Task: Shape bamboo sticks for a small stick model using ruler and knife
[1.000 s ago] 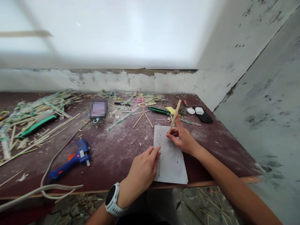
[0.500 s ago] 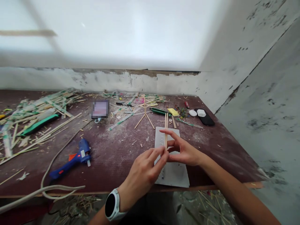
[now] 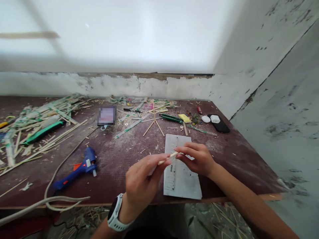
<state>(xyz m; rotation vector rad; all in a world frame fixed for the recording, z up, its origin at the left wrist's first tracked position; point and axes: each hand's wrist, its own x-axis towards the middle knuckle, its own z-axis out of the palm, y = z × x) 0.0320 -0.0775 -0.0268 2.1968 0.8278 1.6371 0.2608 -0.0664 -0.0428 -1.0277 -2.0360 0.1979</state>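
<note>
My left hand (image 3: 141,184) and my right hand (image 3: 198,157) meet above a white sheet (image 3: 183,179) near the table's front edge. Both pinch a thin wooden stick (image 3: 167,158), which lies almost level between their fingertips. The left hand holds its left end, the right hand its right end. A white watch (image 3: 114,214) sits on my left wrist. The sheet has a row of small marks along its left side.
A blue glue gun (image 3: 78,167) with a white cable (image 3: 50,199) lies at front left on the dark table (image 3: 119,156). Heaps of sticks and scraps (image 3: 37,126) cover the left. A small stick tripod (image 3: 154,122), green cutters (image 3: 170,117), a black phone (image 3: 219,123) lie behind.
The stick stood upright in my right hand a second ago. My left hand rose from the sheet and took hold too. The stick has now tipped to nearly level between both hands.
</note>
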